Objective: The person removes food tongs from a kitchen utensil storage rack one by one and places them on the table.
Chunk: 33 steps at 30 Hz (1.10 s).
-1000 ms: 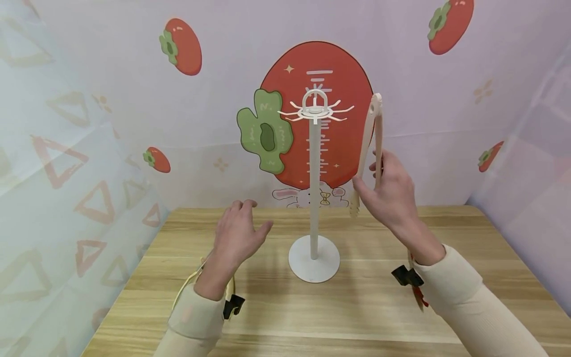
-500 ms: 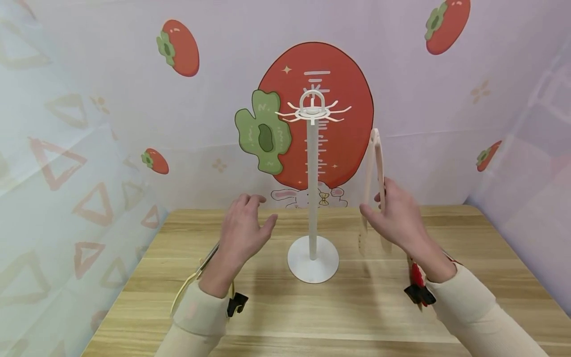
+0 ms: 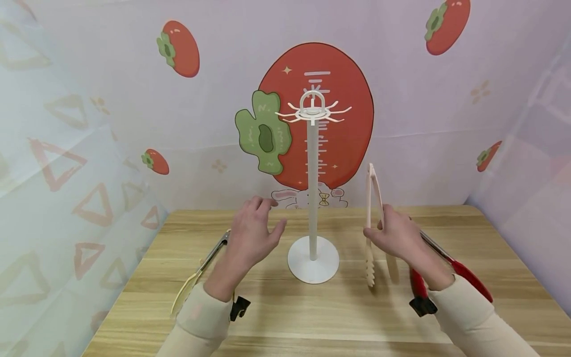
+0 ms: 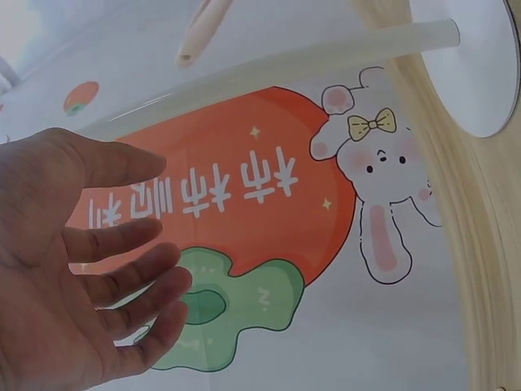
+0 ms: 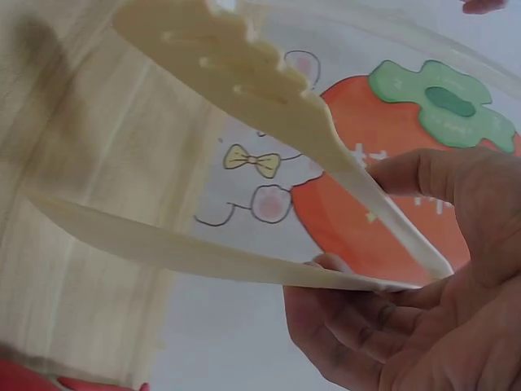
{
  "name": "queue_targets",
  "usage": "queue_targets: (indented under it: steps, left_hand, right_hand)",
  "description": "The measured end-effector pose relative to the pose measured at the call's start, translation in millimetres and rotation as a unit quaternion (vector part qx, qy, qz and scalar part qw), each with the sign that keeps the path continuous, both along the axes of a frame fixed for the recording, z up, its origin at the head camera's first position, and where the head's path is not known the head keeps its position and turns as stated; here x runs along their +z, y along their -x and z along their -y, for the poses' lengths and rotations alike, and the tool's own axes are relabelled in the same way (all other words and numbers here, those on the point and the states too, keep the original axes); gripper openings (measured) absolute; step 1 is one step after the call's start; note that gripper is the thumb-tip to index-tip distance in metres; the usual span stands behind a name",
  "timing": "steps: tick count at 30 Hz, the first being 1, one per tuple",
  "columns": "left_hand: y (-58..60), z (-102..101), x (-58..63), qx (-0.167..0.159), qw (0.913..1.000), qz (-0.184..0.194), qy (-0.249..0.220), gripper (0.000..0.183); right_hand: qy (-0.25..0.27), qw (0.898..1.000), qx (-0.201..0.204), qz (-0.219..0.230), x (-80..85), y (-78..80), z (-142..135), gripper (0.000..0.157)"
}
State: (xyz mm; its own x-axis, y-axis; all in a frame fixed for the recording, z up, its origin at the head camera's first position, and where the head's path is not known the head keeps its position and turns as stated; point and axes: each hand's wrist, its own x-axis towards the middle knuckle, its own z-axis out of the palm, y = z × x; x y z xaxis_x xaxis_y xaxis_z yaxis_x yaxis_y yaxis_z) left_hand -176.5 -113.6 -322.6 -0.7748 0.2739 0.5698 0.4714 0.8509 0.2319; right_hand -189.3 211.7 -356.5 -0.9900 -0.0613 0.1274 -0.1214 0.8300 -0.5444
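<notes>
Pale cream tongs stand upright in the right hand, hinge up, with their two arms spread apart and the toothed tips just above the table or touching it; I cannot tell which. The right wrist view shows thumb and fingers round the arms of the tongs. My left hand hovers left of the white rack with relaxed, parted fingers. Nothing lies in the left hand in its wrist view. The rack has a round base, a tall pole and a ring of hooks on top.
Red-handled tongs lie on the wooden table at the right, partly under the right forearm. Yellow-and-metal tongs lie by the left forearm, partly hidden. A patterned cloth hangs behind and at both sides.
The right hand has lowered the cream tongs from beside the hooks to near the table, uncovering more of the red tongs. My left hand has drifted slightly right.
</notes>
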Motion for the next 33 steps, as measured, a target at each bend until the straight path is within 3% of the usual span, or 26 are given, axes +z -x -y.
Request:
queue_targets:
  steps: [7, 14, 23, 33]
  left_hand:
    - [-2.6, 1, -1.6, -0.02, 0.9997, 0.009, 0.008, 0.034]
    - [-7.1, 5, -4.2, -0.024, 0.9996, 0.005, 0.016, 0.034]
    - [-11.8, 11, -8.9, -0.023, 0.9996, -0.001, 0.015, 0.034]
    - [-19.1, 19, -13.5, -0.012, 0.9997, 0.013, 0.017, 0.035]
  right_hand:
    - [-0.009, 0.999, 0.006, 0.03, -11.4, 2.9, 0, 0.045]
    - [-0.031, 0.998, 0.007, 0.045, -19.0, 6.8, 2, 0.05]
    - [-0.044, 0.998, 0.003, 0.054, -24.2, 10.9, 2, 0.056]
    - [-0.041, 0.996, 0.0, 0.08, -30.0, 12.0, 3, 0.048]
